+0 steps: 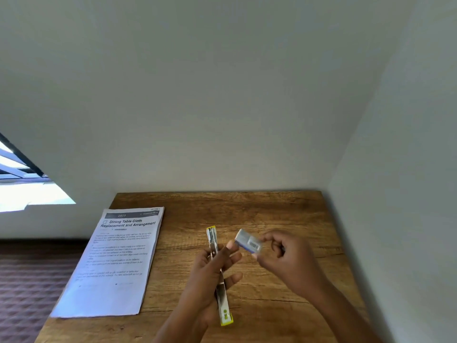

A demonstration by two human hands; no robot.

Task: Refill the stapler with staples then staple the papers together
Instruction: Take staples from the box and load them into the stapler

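The yellow and metal stapler point(213, 240) is swung fully open into one long strip, and my left hand point(210, 273) grips it around the middle above the table. My right hand point(289, 258) pinches a small grey and blue staple box point(248, 241) between thumb and fingers, just right of the stapler's far half. The tip of my left index finger touches the box's near end. A stack of printed papers point(116, 263) lies flat on the left part of the wooden table point(272, 209).
The table stands in a corner, with white walls right behind it and along its right side. A window point(22, 184) shows at the far left. Patterned dark carpet point(29, 280) lies below the table's left edge.
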